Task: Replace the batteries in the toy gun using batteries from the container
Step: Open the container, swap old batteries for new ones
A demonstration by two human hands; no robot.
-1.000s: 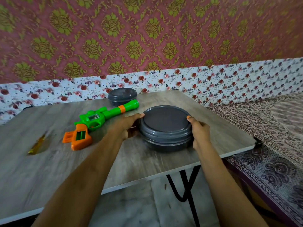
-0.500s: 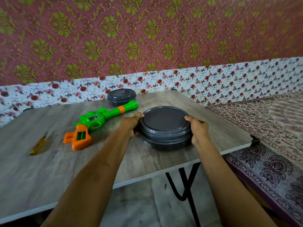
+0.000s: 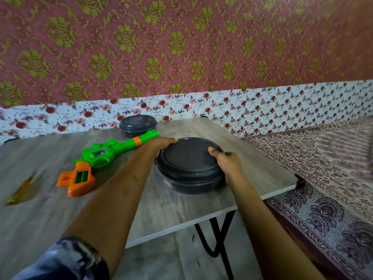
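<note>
A round dark grey container (image 3: 189, 178) with its lid (image 3: 187, 156) on stands near the table's right front. My left hand (image 3: 161, 143) grips the lid's left rim. My right hand (image 3: 226, 162) grips the right rim, thumb on top of the lid. The lid sits slightly tilted on the container. A green and orange toy gun (image 3: 96, 160) lies on the table to the left, barrel pointing to the back right, with a rectangular opening in its orange grip.
A second, smaller dark lidded container (image 3: 138, 126) stands at the back by the wall. A yellow tool (image 3: 19, 191) lies at the far left. The wooden table (image 3: 50, 209) ends at the right beside a patterned bedspread (image 3: 323, 178).
Both hands keep hold of the lid. My right thumb has come further onto the lid's top, and the lid now looks slightly lifted at the right.
</note>
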